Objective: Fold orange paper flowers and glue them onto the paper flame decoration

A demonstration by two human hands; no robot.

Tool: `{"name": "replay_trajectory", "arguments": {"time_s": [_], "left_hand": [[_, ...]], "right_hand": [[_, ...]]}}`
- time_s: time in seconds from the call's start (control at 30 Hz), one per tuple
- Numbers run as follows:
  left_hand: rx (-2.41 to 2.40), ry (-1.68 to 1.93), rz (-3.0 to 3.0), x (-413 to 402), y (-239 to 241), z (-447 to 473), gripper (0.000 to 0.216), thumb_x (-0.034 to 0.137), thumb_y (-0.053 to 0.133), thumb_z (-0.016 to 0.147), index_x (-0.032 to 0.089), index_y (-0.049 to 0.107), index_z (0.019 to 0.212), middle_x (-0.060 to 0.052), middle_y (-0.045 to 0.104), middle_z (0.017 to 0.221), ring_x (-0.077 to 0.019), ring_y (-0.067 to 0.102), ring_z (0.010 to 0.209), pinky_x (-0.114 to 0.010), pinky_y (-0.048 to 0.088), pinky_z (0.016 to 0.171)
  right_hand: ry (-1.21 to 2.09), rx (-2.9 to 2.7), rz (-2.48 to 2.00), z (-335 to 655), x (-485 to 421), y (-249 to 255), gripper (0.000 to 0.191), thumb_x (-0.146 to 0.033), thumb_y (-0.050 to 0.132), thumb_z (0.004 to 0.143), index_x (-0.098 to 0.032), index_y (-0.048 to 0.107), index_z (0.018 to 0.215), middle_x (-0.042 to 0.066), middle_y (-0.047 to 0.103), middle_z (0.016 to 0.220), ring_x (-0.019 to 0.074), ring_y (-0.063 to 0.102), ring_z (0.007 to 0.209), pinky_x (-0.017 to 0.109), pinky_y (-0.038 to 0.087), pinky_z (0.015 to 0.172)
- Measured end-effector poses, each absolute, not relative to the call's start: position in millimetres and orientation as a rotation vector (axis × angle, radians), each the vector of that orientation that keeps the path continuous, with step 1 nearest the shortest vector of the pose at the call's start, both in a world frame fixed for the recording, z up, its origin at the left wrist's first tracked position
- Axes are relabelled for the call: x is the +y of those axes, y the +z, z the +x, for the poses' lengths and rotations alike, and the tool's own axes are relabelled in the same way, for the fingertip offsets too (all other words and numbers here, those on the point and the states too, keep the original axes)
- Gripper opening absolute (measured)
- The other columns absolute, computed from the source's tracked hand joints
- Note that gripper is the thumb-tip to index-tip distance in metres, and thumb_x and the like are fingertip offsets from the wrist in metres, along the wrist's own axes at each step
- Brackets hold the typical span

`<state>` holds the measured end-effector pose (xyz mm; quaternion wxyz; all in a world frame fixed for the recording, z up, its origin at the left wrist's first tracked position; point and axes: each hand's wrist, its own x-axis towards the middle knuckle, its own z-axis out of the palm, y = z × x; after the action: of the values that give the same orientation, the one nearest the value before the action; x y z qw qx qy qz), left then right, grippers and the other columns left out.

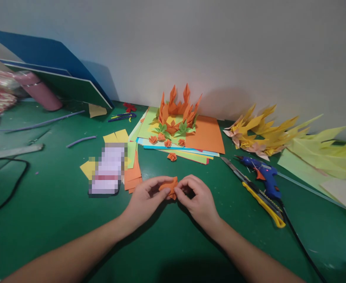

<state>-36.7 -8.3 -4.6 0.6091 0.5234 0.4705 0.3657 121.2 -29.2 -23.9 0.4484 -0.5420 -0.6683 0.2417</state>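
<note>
A small folded piece of orange paper is held between both hands, above the green table. My left hand is closed, its thumb and fingers pinching the paper from the left. From the right, my right hand pinches the paper's edge between thumb and forefinger. Straight ahead lies a small orange paper rose, with several more roses behind it. Beyond them an orange paper crown with pointed tips and green leaves stands on a stack of coloured paper sheets.
Right of my hands lie a yellow-handled utility knife and a blue glue gun with its cord. Yellow paper crowns sit behind them. On the left are a phone, orange paper pieces, a pink bottle and leaning boards.
</note>
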Motion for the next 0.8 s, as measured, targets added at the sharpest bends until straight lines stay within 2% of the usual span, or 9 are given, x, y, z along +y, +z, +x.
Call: {"name": "replay_trajectory", "arguments": {"time_s": [0.23, 0.4, 0.5, 0.67, 0.77, 0.8], "left_hand": [[1.120, 0.827, 1.234, -9.1, -2.2, -35.7, 0.031, 0.034, 0.069, 0.068, 0.018, 0.064, 0.094, -0.004, 0.069, 0.085, -0.0137, 0.063, 0.070, -0.027, 0.055, 0.065], [1.153, 0.806, 1.295, -9.6, -3.8, -35.3, 0.036, 0.031, 0.072, 0.063, 0.018, 0.063, 0.095, -0.001, 0.062, 0.077, -0.0106, 0.054, 0.063, -0.021, 0.045, 0.052], [1.166, 0.800, 1.305, -9.8, -4.3, -35.1, 0.034, 0.031, 0.070, 0.065, 0.018, 0.062, 0.095, 0.002, 0.057, 0.071, -0.0087, 0.049, 0.058, -0.020, 0.041, 0.049], [1.162, 0.799, 1.260, -10.2, -1.9, -34.5, 0.033, 0.034, 0.070, 0.065, 0.017, 0.061, 0.092, 0.001, 0.059, 0.073, -0.0094, 0.052, 0.059, -0.021, 0.045, 0.051], [1.126, 0.836, 1.212, -10.2, -0.6, -34.5, 0.032, 0.032, 0.072, 0.063, 0.018, 0.060, 0.090, -0.001, 0.062, 0.080, -0.0110, 0.058, 0.065, -0.024, 0.051, 0.058], [1.112, 0.850, 1.195, -10.0, -0.5, -34.7, 0.032, 0.032, 0.072, 0.063, 0.018, 0.060, 0.089, -0.001, 0.062, 0.082, -0.0116, 0.060, 0.067, -0.025, 0.053, 0.061]], "right_hand": [[0.587, -1.650, -1.349, 121.3, -28.8, -24.4, 0.016, -0.021, 0.055, 0.079, -0.020, 0.055, 0.064, -0.001, 0.056, 0.061, 0.0138, 0.052, 0.058, 0.025, 0.041, 0.054], [0.596, -1.663, -1.351, 121.7, -29.0, -24.6, 0.016, -0.022, 0.057, 0.080, -0.020, 0.056, 0.064, 0.000, 0.057, 0.062, 0.0140, 0.052, 0.059, 0.025, 0.041, 0.054], [0.598, -1.675, -1.357, 121.4, -29.4, -25.2, 0.017, -0.022, 0.057, 0.080, -0.020, 0.056, 0.064, 0.000, 0.057, 0.062, 0.0144, 0.053, 0.060, 0.026, 0.041, 0.055], [0.601, -1.671, -1.349, 120.0, -29.7, -26.2, 0.017, -0.023, 0.055, 0.081, -0.021, 0.055, 0.064, 0.000, 0.056, 0.062, 0.0140, 0.051, 0.059, 0.025, 0.041, 0.055], [0.620, -1.597, -1.358, 120.1, -28.9, -27.0, 0.005, -0.025, 0.058, 0.077, -0.020, 0.057, 0.075, 0.000, 0.056, 0.067, 0.0137, 0.050, 0.058, 0.025, 0.042, 0.053], [0.640, -1.578, -1.360, 120.5, -28.6, -27.2, 0.007, -0.026, 0.059, 0.077, -0.020, 0.057, 0.080, 0.000, 0.056, 0.069, 0.0138, 0.050, 0.058, 0.025, 0.042, 0.053]]}}
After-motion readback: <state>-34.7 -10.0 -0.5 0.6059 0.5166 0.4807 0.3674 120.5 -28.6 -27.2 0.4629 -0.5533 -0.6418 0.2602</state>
